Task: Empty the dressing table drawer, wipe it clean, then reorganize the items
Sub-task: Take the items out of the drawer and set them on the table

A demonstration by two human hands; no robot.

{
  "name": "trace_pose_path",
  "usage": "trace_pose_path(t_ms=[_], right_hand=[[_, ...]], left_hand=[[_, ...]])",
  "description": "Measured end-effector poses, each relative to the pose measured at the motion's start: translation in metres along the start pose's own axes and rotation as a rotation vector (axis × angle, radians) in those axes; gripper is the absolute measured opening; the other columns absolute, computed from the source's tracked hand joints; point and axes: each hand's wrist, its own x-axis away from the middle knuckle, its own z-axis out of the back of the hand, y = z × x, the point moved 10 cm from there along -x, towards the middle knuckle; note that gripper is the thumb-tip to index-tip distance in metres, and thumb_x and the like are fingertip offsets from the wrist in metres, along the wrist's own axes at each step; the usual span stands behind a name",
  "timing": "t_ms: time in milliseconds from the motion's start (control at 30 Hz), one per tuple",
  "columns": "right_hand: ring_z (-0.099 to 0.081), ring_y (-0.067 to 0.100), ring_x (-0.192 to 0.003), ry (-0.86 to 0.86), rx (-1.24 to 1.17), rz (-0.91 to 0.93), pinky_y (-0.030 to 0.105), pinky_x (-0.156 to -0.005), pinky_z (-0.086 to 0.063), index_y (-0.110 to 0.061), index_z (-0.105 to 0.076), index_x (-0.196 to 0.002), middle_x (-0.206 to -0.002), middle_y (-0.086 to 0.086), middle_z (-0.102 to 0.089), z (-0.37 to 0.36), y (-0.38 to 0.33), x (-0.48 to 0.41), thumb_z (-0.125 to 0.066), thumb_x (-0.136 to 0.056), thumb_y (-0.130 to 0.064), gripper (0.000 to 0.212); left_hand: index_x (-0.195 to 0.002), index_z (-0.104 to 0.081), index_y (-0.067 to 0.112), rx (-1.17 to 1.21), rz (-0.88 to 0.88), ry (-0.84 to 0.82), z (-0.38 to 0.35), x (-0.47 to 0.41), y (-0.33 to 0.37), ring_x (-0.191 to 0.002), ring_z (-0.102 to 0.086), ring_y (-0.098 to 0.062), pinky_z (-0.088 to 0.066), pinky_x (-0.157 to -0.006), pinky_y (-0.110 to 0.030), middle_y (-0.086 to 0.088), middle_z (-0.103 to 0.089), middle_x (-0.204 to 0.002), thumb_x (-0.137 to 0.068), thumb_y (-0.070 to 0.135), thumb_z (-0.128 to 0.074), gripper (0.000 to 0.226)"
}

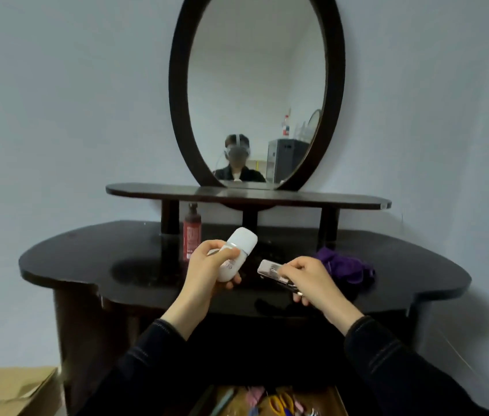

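Centre frame | my left hand (204, 267) grips white oval plastic bottle (238, 250) mid-body, likely light, slick | my right hand (312, 280) pinches stiff-looking silver oblong metal tool (269, 270).

Both forearms reach forward and up from the bottom of the view, each in a dark sleeve, the left sleeve (153, 352) and the right sleeve (387, 352) ending at bare wrists. The left hand (207, 267) shows its back, its fingers curled round a white oval bottle (238, 250) that tilts up to the right. The right hand (312, 280), level with it, pinches a small silver object (270, 270) by its near end. The hands are near each other but apart.
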Motion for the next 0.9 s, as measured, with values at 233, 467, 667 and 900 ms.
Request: trace_pose_path(t_ms=[233, 467, 667, 900], right_hand=[[-0.056, 0.007, -0.062, 0.201, 0.190, -0.071, 0.028, -0.057, -0.037, -0.025, -0.055, -0.072, -0.063, -0.014, -0.059, -0.017, 0.015, -0.046, -0.051, -0.084, -0.049, 0.027], [-0.061, 0.015, -0.078, 0.225, 0.245, -0.133, 0.033, -0.070, -0.044, -0.021, -0.058, -0.101, -0.086, -0.006, -0.065, -0.048, 0.011, -0.092, -0.045, -0.098, -0.042, 0.024], [-0.058, 0.011, -0.093, 0.122, 0.274, 0.019, 0.031, -0.071, -0.042, -0.028, -0.056, -0.127, -0.124, -0.006, -0.059, -0.067, 0.002, -0.102, -0.042, -0.101, -0.053, 0.038], [-0.059, 0.010, -0.104, 0.027, 0.393, 0.210, 0.029, -0.075, -0.047, -0.033, -0.058, -0.126, -0.121, -0.012, -0.059, -0.081, -0.012, -0.095, -0.053, -0.099, -0.047, 0.031]], left_hand=[[-0.100, -0.053, 0.017, -0.299, -0.109, 0.183, 0.030, -0.046, -0.002, -0.050, -0.062, -0.019, -0.041, -0.039, -0.026, -0.012, -0.069, -0.094, -0.084, 0.022, -0.071, 0.024], [-0.105, -0.048, 0.039, -0.510, -0.277, 0.342, 0.042, -0.051, -0.002, -0.081, -0.061, 0.000, -0.040, -0.060, -0.016, 0.015, -0.063, -0.094, -0.093, 0.034, -0.056, 0.015], [-0.117, -0.045, 0.034, -0.501, -0.277, 0.368, 0.048, -0.062, -0.006, -0.087, -0.061, -0.006, -0.050, -0.068, -0.031, 0.014, -0.060, -0.100, -0.098, 0.029, -0.049, 0.020], [-0.121, -0.043, 0.034, -0.422, -0.212, 0.324, 0.047, -0.064, -0.013, -0.090, -0.065, -0.018, -0.057, -0.069, -0.041, 0.005, -0.062, -0.106, -0.096, 0.023, -0.045, 0.026]])
